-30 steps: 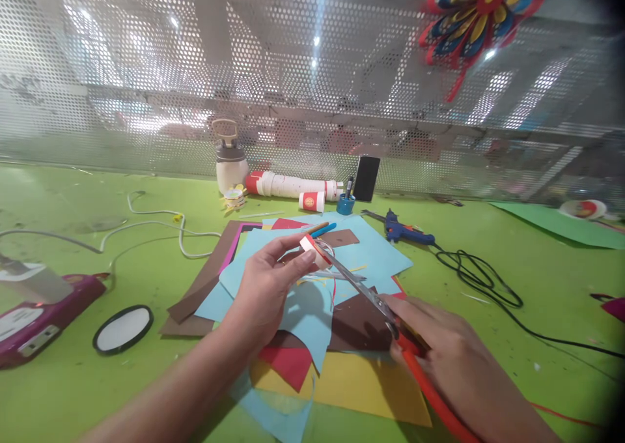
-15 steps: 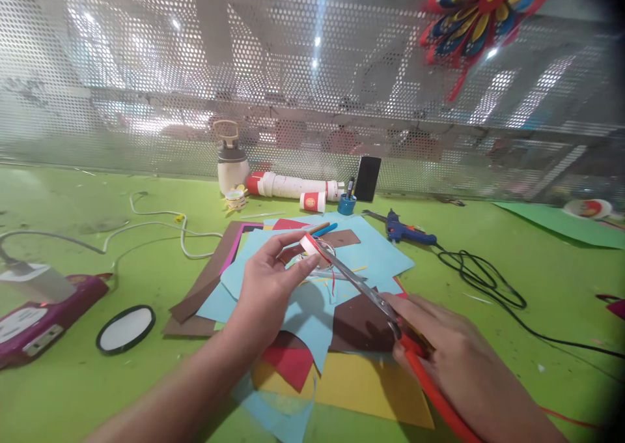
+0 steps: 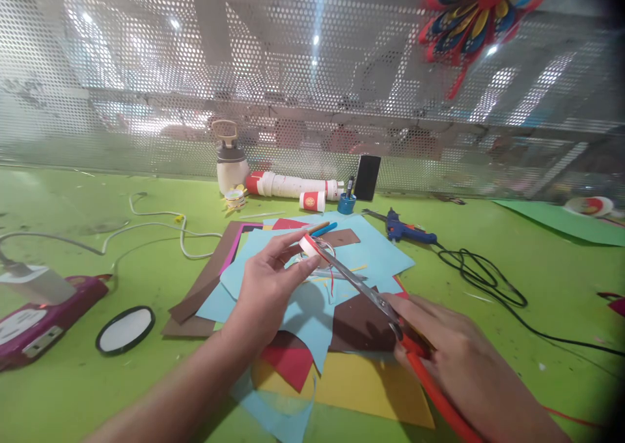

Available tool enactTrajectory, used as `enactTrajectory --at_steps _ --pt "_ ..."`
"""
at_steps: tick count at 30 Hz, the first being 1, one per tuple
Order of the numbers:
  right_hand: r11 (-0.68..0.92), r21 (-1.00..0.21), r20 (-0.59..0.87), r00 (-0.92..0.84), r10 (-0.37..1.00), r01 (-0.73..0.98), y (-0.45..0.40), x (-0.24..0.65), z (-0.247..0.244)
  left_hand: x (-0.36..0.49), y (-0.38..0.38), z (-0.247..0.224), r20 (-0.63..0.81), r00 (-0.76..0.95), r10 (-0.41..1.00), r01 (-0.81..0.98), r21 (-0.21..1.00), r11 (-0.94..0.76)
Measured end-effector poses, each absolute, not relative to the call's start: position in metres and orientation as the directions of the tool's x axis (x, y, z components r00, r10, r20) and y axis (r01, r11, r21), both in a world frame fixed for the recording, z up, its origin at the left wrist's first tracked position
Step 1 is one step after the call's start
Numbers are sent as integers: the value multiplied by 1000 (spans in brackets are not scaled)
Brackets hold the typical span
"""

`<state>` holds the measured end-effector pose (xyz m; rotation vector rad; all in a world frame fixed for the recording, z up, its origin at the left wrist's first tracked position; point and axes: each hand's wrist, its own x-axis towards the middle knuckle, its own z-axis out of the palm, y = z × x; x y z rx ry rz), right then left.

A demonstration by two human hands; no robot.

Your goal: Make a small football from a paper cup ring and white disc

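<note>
My left hand (image 3: 266,280) pinches a short white round piece with a red edge (image 3: 309,245), which looks like a slice of a paper cup. In my right hand (image 3: 452,348) is a pair of scissors (image 3: 361,284) with orange-red handles, its blades pointing up and left. The blade tips meet the red edge of the white piece; whether they cut into it I cannot tell. Below both hands lies a pile of coloured sheets, with light blue paper (image 3: 273,254) on top and dark brown (image 3: 361,326) and yellow (image 3: 371,387) pieces under it. Thin paper scraps (image 3: 332,277) lie behind the piece.
A blue glue gun (image 3: 407,228) with a black cord rests at right. At the back stand a spray bottle (image 3: 232,169), a red and white paper cup (image 3: 312,201) and a phone (image 3: 367,177). To the left are a purple power strip (image 3: 53,326) and a black-rimmed disc (image 3: 125,330).
Hardly anything differs. Both hands, the scissors and the white piece keep almost the same place.
</note>
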<state>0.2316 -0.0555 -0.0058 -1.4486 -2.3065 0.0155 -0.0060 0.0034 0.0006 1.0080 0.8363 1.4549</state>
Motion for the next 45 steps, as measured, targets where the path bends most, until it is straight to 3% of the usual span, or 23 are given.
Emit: enactTrajectory --at_steps 14,36,45 --pt "500 -162 394 -409 823 851 -55 234 -9 -7 6 -1 151 -10 988 -321 936 -146" --pt "454 -220 349 -365 863 863 -55 231 -7 -9 6 -2 129 15 991 -321 940 -118" --pt "474 -158 394 -385 835 866 -54 231 -9 -8 5 -4 156 33 987 -343 929 -136"
